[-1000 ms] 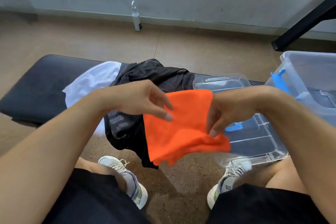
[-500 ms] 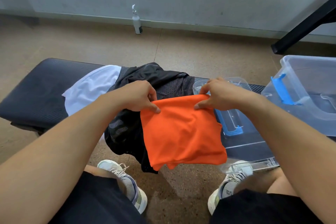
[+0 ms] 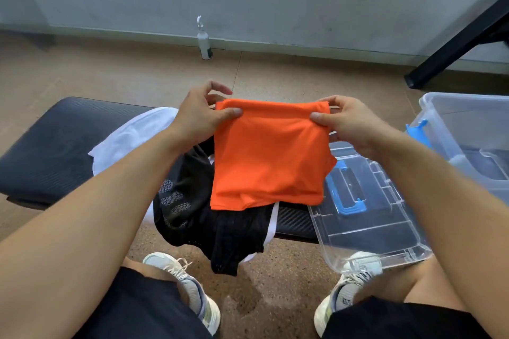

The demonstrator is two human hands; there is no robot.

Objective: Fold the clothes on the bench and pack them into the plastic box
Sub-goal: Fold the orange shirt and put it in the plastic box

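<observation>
A folded orange garment (image 3: 268, 157) hangs in the air over the black bench (image 3: 52, 146). My left hand (image 3: 202, 113) pinches its top left corner and my right hand (image 3: 347, 121) pinches its top right corner. Below it a black mesh garment (image 3: 217, 228) drapes over the bench's front edge, with a white garment (image 3: 132, 137) beside it on the left. The clear plastic box (image 3: 451, 129) with a blue latch stands at the right edge. Its clear lid (image 3: 369, 217), with a blue handle, lies on the bench in front of it.
A white spray bottle (image 3: 204, 41) stands on the floor by the wall. A black slanted frame leg (image 3: 451, 55) reaches the floor at the back right. My knees and white shoes (image 3: 190, 292) are below the bench, on the speckled floor.
Both hands have shifted to the garment's top corners and lifted the orange garment higher and farther from me, so it now hangs flat as a neat rectangle.
</observation>
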